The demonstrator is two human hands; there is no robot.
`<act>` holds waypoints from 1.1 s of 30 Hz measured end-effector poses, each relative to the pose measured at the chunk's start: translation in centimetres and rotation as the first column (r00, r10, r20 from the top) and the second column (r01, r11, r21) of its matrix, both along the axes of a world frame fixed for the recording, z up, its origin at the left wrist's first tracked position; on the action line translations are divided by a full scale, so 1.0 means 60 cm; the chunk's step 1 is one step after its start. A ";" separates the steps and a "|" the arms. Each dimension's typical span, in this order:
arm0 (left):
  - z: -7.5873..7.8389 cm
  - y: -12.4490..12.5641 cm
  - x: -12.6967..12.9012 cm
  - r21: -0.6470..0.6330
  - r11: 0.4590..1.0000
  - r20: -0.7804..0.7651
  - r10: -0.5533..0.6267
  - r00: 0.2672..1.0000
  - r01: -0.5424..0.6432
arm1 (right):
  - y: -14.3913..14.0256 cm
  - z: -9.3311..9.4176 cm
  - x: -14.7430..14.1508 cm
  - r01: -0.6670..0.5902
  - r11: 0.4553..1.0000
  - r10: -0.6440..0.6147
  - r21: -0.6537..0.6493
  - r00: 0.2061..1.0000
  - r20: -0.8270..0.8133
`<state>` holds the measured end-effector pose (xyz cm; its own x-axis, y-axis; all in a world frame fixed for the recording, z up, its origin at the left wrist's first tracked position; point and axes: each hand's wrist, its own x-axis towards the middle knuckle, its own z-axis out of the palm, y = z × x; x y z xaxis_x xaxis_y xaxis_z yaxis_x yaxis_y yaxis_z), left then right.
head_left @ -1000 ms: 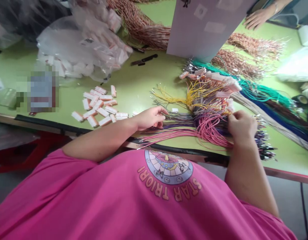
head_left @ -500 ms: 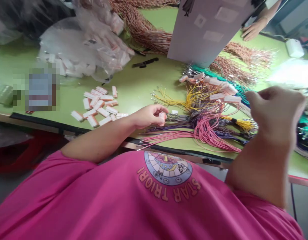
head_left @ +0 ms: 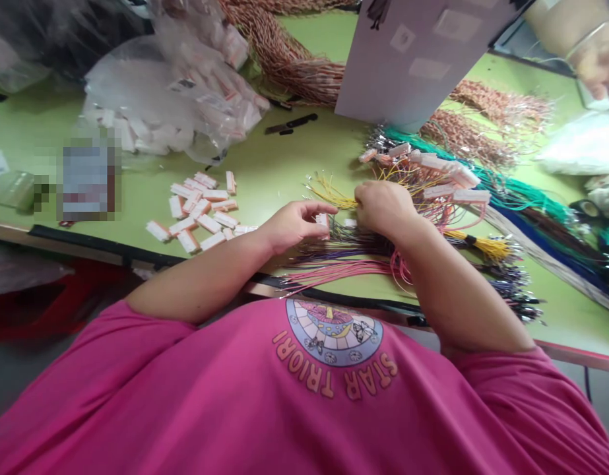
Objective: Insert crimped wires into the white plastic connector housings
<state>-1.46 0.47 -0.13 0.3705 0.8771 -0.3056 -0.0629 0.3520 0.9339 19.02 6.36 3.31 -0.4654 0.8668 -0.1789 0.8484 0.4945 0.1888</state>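
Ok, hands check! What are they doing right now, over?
Left hand pinching a small white connector. Right hand gripping yellow wires. Pink wires lie beneath, loose connectors to the left.

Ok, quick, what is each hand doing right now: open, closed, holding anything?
Left hand: closed, pinching a small white connector at its fingertips.
Right hand: closed on the yellow wires.

Wire-assembly workshop: wire bundles [head_left: 413, 264], connectors [head_left: 200, 211] on bench [head_left: 279, 165]
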 end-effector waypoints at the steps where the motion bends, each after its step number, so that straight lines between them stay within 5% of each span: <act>1: 0.001 0.000 0.000 -0.009 1.000 0.003 0.013 1.000 -0.013 | 0.002 0.004 0.008 0.024 0.999 -0.025 -0.031 0.999 -0.040; 6: 0.006 -0.002 0.003 -0.068 0.997 0.042 0.047 0.998 -0.044 | 0.007 0.023 0.035 -0.066 0.976 -0.012 -0.209 0.936 -0.351; 11: 0.004 -0.001 0.004 -0.130 0.989 0.134 0.091 0.987 -0.073 | -0.019 0.031 0.020 -0.222 0.959 0.013 -0.176 0.654 -0.756; 17: 0.002 0.004 0.000 -0.071 0.994 0.152 0.091 0.984 -0.081 | -0.071 0.001 -0.005 -0.184 0.974 -0.019 -0.131 0.512 -0.859; 25: -0.001 0.002 0.004 -0.057 0.988 0.199 0.151 0.968 -0.143 | -0.089 -0.028 0.007 -0.055 0.999 0.028 0.000 0.499 -0.866; 30: 0.002 -0.003 0.003 -0.075 0.987 0.228 0.154 0.961 -0.141 | -0.095 -0.027 0.010 -0.081 0.995 0.003 -0.055 0.586 -0.810; 33: 0.000 -0.005 0.000 -0.001 0.998 0.192 0.061 0.979 -0.062 | -0.098 -0.024 0.012 -0.075 0.992 -0.031 -0.103 0.638 -0.770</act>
<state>-1.46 0.16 -0.13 0.3668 0.9016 -0.2292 -0.2628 0.3367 0.9042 19.75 0.49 1.87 -0.4992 0.8522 0.1565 0.6485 0.4873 -0.5849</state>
